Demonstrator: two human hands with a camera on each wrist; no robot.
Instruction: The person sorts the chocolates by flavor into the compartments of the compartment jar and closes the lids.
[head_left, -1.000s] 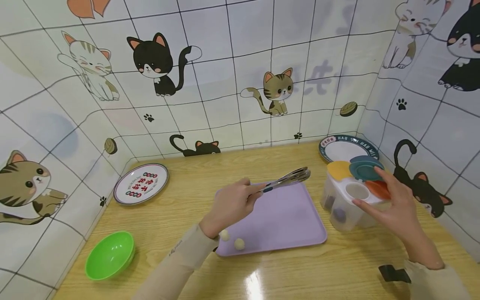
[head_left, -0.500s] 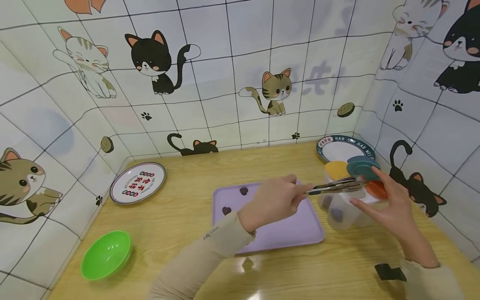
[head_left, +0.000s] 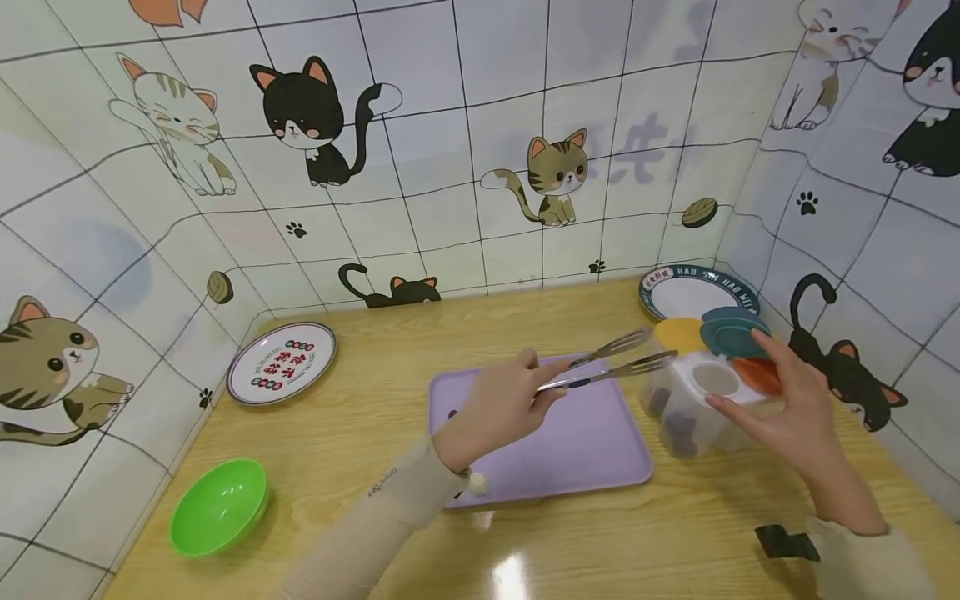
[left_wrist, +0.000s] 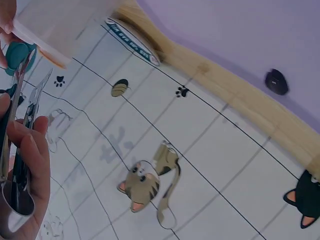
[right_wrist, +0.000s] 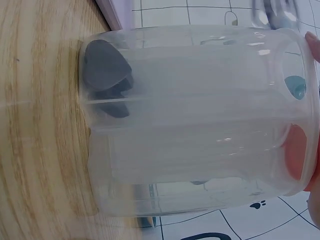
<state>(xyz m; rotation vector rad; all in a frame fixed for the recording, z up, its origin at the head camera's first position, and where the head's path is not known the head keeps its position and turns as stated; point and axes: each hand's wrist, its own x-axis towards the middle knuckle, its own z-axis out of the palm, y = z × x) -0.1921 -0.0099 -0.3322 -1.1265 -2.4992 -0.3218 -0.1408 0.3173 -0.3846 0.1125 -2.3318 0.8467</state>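
Observation:
My left hand [head_left: 495,408] grips metal tongs [head_left: 615,358] by the handles above the tray; their two arms stand apart with nothing seen between them. The tips are just left of a clear multi-compartment container [head_left: 693,425] with a white top. My right hand [head_left: 795,408] holds this container by its top, thumb at the front edge and fingers at the raised teal lid [head_left: 735,335]. One round opening is uncovered; the yellow lid [head_left: 678,335] and orange lid [head_left: 756,375] lie down. Dark pieces [right_wrist: 106,65] sit at the bottom of one compartment.
The purple tray [head_left: 577,450] bears a white ball [head_left: 477,483] and dark pieces [left_wrist: 276,81], partly behind my left arm. A green bowl [head_left: 220,507] and a white plate [head_left: 282,364] stand at left. Another plate [head_left: 701,292] lies behind the container. Cat-patterned walls enclose the table.
The tongs came right over the container's opening with their arms together, then drew back left over the tray with arms spread. My right hand has stayed on the container.

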